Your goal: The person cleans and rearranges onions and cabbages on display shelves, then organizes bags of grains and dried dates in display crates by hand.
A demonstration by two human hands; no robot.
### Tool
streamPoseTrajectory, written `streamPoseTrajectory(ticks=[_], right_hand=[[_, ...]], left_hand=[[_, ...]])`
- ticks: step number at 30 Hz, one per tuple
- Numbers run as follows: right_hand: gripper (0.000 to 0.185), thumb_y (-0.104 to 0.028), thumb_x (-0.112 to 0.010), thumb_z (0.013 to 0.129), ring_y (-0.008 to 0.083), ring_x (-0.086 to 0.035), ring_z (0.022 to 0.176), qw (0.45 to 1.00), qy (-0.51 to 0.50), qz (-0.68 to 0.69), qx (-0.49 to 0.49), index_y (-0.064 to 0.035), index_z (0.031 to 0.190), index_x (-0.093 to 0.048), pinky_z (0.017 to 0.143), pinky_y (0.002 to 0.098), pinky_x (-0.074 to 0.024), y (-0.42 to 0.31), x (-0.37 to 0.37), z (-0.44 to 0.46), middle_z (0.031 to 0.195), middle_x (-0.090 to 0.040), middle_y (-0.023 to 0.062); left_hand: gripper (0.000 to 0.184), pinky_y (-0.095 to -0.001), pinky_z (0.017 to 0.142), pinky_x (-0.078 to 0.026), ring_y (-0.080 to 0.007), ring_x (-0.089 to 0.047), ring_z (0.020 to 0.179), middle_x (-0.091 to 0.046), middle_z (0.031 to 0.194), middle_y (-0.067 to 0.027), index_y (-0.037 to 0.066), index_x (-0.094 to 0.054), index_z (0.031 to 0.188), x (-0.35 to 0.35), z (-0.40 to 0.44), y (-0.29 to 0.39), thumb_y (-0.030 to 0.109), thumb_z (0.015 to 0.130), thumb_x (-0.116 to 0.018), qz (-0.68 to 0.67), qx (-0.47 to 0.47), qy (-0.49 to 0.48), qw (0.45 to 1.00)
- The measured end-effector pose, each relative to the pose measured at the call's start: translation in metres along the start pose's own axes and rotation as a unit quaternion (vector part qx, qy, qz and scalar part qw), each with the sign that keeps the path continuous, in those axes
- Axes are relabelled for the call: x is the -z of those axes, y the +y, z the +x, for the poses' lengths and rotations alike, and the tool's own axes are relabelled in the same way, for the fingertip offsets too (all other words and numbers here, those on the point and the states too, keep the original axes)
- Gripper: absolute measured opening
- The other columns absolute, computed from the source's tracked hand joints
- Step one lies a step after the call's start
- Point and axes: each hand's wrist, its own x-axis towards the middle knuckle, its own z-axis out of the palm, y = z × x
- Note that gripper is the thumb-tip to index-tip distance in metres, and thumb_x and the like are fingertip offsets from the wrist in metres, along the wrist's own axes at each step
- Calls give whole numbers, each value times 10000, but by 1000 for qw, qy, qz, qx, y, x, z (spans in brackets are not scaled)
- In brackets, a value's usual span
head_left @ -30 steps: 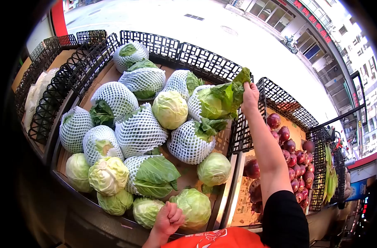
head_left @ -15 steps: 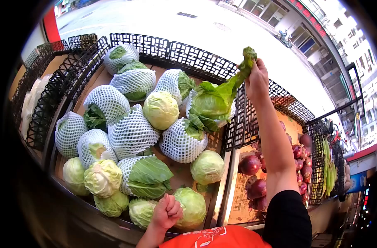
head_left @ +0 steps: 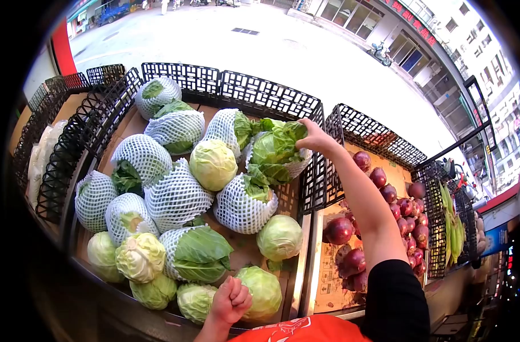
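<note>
My right hand (head_left: 315, 137) reaches to the back right of the cabbage bin, its fingers on the outer leaves of a cabbage in white foam net (head_left: 274, 145). The fingertips are partly hidden by the leaves. Low in the view, my left hand (head_left: 231, 300) is curled into a loose fist beside a bare green cabbage (head_left: 261, 292); whatever may be inside the fingers is hidden. Left of the right hand's cabbage lie a pale bare cabbage (head_left: 213, 165) and several netted ones. Another netted cabbage (head_left: 246, 204) sits just in front of it.
Black plastic lattice fencing (head_left: 265, 91) lines the bin's back. Red onions (head_left: 339, 231) fill the bin on the right, with long green vegetables (head_left: 455, 233) beyond. A metal divider (head_left: 300, 268) separates the bins. Black crates stand at the left; a street lies behind.
My right hand has come down and left from above the fence, and the raised leaf is now folded back over the netted cabbage. My left hand stays curled. The view has shifted slightly.
</note>
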Motion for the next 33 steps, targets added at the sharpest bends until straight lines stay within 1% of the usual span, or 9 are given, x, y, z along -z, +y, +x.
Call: streamPoseTrajectory(ticks=[3, 6, 13, 20, 24, 26, 27, 31, 33], right_hand=[[879, -434, -768, 589, 339, -437, 1150, 957, 41, -287, -13, -85, 1311, -411, 984, 382, -382, -1, -13, 16, 1215, -442, 197], [798, -480, -771, 587, 318, -463, 1113, 968, 24, -249, 15, -83, 1228, -508, 960, 381, -401, 7, -13, 26, 1193, -457, 164], [432, -318, -704, 697, 264, -620, 901, 992, 15, -118, 40, -106, 1064, -618, 824, 366, -478, 28, -4, 21, 970, -646, 134], [254, -198, -632, 750, 316, -627, 834, 958, 277, -68, 39, -133, 996, -628, 752, 378, -476, 15, -32, -1, 888, -657, 154], [214, -210, -577, 874, 206, -628, 792, 920, 277, 252, 116, -40, 998, -613, 685, 329, -479, 32, -49, 12, 881, -658, 90], [222, -172, -548, 902, 170, -611, 844, 750, 248, 613, -32, -15, 1057, -574, 709, 308, -480, 7, -38, -5, 944, -631, 61], [264, -159, -561, 895, 175, -596, 898, 716, 176, 675, 36, -24, 1120, -531, 751, 311, -477, 10, -31, -5, 981, -608, 61], [228, -98, -520, 909, 143, -580, 926, 838, 237, 491, 5, -34, 1126, -545, 794, 282, -458, -19, -23, -15, 1053, -609, 68], [233, -118, -528, 915, 136, -580, 924, 903, 238, 341, 110, -39, 1134, -543, 793, 278, -481, -20, -7, -17, 1035, -613, 67]], left_hand=[[473, -258, 428, -241, -117, -255, 425, -303, 492, 22, 143, -353, 614, 1, 1, -2, 452, 971, -337, -2, -8, -15, 1000], [465, -256, 436, -222, -117, -242, 435, -292, 488, 16, 129, -352, 597, -3, 0, -2, 415, 961, -383, -45, -8, -5, 999], [467, -262, 446, -221, -120, -249, 445, -293, 490, 17, 128, -350, 598, 0, 0, 0, 423, 957, -386, -41, -6, -3, 999], [464, -263, 434, -229, -120, -246, 432, -290, 485, 23, 138, -350, 610, -2, 1, 4, 433, 969, -351, -12, -18, -6, 1000], [464, -260, 425, -227, -118, -243, 424, -287, 483, 27, 143, -349, 617, 0, 0, 5, 440, 973, -336, -5, -24, -4, 1000], [464, -258, 427, -226, -116, -243, 423, -287, 484, 28, 144, -348, 616, 1, 0, 7, 439, 973, -338, -5, -20, 6, 1000], [464, -257, 428, -226, -115, -243, 423, -287, 484, 28, 144, -347, 615, 1, -1, 7, 439, 973, -339, -7, -17, 12, 1000], [459, -256, 420, -219, -109, -240, 417, -285, 484, 29, 145, -347, 615, -4, 3, 9, 427, 977, -337, -7, -26, -11, 1000], [455, -254, 415, -216, -104, -241, 415, -284, 484, 30, 146, -348, 616, -7, 4, 11, 421, 979, -337, -8, -38, -26, 999]])
